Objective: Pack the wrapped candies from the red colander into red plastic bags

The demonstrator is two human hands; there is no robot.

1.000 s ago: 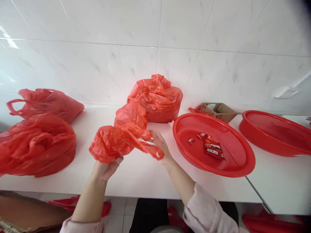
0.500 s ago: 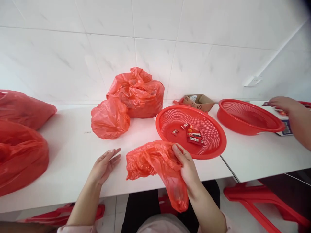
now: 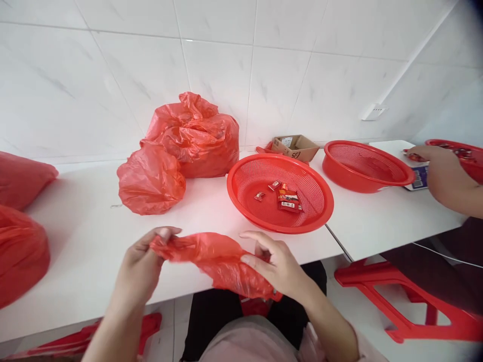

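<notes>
A thin red plastic bag (image 3: 226, 256) is stretched between my two hands over the front edge of the white table (image 3: 86, 251). My left hand (image 3: 141, 264) is closed on its gathered left end. My right hand (image 3: 281, 264) has its thumb on the bag's right part and its forefinger stretched out, with the other fingers curled partly out of sight. Just beyond, a red mesh basket (image 3: 245, 201) holds several small wrapped pieces and a red printed packet (image 3: 289, 198).
Behind stand a large filled red bag (image 3: 211, 146) and a smaller one (image 3: 151, 176). More red bags (image 3: 22, 256) lie far left. A cardboard box (image 3: 302, 148) and second red basket (image 3: 366, 183) sit right. Another person's hand (image 3: 437, 153) is over a scale (image 3: 420, 178). Below is a red stool (image 3: 370, 276).
My left hand, open and apart before, now grips one end of the bag, which is pulled out sideways. The view has shifted to the right.
</notes>
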